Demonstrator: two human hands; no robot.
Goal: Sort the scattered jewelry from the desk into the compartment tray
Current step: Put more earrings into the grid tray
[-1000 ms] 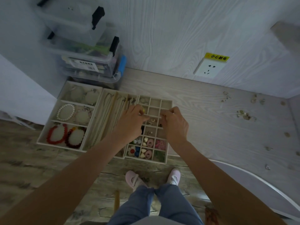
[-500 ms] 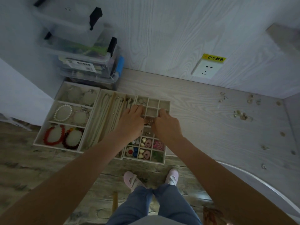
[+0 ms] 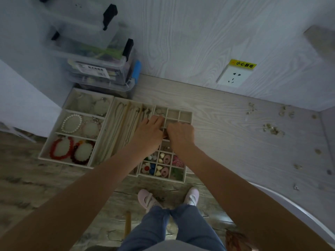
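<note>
Both hands over the small-grid compartment tray at the left part of the desk, fingertips meeting above the middle rows. Left hand knuckles up, fingers curled down toward a cell; right hand likewise curled, thumb side toward the left hand. Something small seems pinched where the two meet, but it is too small and dark to tell which hand has it, or whether either really grips. Near cells of the tray hold coloured pieces: a flower-shaped piece, pink ovals, small shells. Far cells mostly bare lining. Just left of it, touching, a long-slot necklace tray with chains, then a bracelet tray with a pearl bracelet and red bead bracelet. Scattered jewelry lies well apart on the right of the desk, small clusters far right and singles nearer. Stacked clear storage boxes far left against the wall; wall socket with yellow label far right.
</note>
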